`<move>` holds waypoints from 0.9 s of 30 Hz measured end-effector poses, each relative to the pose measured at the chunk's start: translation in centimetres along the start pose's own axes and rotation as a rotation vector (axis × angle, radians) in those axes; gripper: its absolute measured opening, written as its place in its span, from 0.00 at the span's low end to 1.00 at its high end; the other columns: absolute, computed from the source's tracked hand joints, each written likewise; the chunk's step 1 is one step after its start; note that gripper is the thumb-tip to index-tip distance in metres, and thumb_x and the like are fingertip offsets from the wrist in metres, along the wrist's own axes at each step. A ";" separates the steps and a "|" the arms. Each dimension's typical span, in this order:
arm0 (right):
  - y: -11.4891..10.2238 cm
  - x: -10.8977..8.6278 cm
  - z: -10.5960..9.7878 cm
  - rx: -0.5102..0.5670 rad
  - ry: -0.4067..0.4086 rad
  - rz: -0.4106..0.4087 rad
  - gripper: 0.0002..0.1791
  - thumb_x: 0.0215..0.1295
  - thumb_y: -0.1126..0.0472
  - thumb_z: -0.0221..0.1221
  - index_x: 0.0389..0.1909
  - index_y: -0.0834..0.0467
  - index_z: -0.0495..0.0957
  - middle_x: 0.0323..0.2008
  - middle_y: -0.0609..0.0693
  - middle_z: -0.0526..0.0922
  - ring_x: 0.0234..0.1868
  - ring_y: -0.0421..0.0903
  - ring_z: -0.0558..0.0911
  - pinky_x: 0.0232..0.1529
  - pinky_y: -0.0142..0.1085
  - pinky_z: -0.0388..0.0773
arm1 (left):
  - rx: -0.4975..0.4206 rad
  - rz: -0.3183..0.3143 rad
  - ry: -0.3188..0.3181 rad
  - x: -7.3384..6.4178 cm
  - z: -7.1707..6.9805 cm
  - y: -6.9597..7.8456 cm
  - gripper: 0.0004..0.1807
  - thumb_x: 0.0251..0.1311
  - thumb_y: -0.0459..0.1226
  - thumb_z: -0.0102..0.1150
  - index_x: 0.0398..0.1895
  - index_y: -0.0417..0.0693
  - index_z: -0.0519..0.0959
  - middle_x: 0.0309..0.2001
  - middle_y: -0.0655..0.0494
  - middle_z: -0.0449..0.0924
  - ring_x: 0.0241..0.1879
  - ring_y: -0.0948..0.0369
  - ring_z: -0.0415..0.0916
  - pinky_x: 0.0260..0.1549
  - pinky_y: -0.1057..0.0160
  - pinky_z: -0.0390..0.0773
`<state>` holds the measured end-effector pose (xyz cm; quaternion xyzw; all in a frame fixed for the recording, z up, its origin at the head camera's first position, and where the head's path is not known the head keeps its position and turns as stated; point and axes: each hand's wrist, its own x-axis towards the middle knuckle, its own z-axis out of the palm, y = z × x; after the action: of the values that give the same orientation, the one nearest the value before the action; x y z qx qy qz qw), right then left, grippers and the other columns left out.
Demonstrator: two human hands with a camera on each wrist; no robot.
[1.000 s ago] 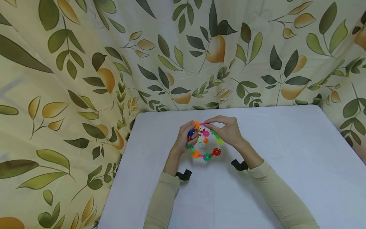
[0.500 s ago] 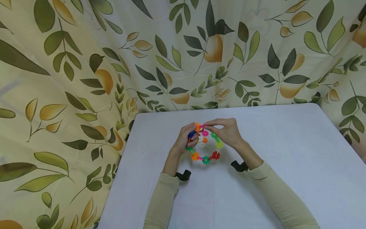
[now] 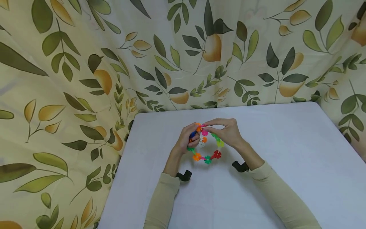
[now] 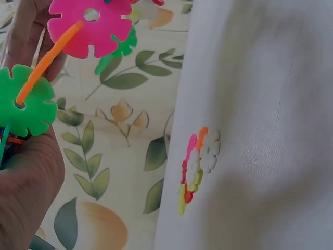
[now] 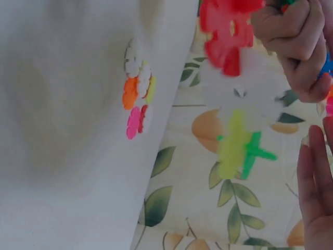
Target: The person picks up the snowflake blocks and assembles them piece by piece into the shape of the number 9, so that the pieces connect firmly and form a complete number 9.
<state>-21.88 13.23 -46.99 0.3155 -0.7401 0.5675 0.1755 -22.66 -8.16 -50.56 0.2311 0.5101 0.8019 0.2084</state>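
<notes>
Head view: L hand [image 3: 186,140] grips the disc chain [image 3: 207,159]; R hand [image 3: 226,130] pinches a pink disc [image 3: 203,125] just beside it. Chain hangs betw. the hands, over the surface [image 3: 286,143]; loose discs [image 5: 130,94] show thru the loop, betw. the hands too. Prob. light, stiffish plastic, a bit slick; joints may pop if twisted. Best hold: thumb + finger on flat faces, nr the joint.
</notes>
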 end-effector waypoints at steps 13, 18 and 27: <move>4.2 0.6 -1.4 -0.095 0.047 0.434 0.14 0.75 0.53 0.63 0.47 0.60 0.89 0.42 0.56 0.91 0.42 0.50 0.90 0.44 0.33 0.86 | 0.042 0.024 0.041 -0.3 -0.7 0.5 0.16 0.79 0.43 0.51 0.47 0.40 0.84 0.16 0.62 0.57 0.09 0.69 0.58 0.09 0.70 0.54; 6.9 0.7 -0.3 -0.287 -0.247 0.555 0.13 0.72 0.64 0.63 0.54 0.59 0.87 0.49 0.55 0.89 0.50 0.55 0.86 0.52 0.47 0.83 | -0.027 0.050 0.020 -0.5 -1.1 0.6 0.12 0.77 0.43 0.56 0.42 0.45 0.84 0.16 0.62 0.59 0.09 0.69 0.59 0.08 0.72 0.57; 7.6 0.9 2.8 -0.369 -0.453 0.486 0.18 0.61 0.68 0.73 0.52 0.68 0.85 0.45 0.62 0.86 0.46 0.60 0.83 0.53 0.52 0.81 | -0.032 0.086 -0.012 -0.8 -1.2 1.0 0.18 0.69 0.52 0.66 0.48 0.48 0.85 0.16 0.62 0.60 0.09 0.68 0.61 0.09 0.73 0.60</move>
<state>-27.32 11.53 -52.83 0.2112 -0.9030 0.3658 -0.0784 -22.78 -9.90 -50.24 0.2543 0.4856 0.8167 0.1805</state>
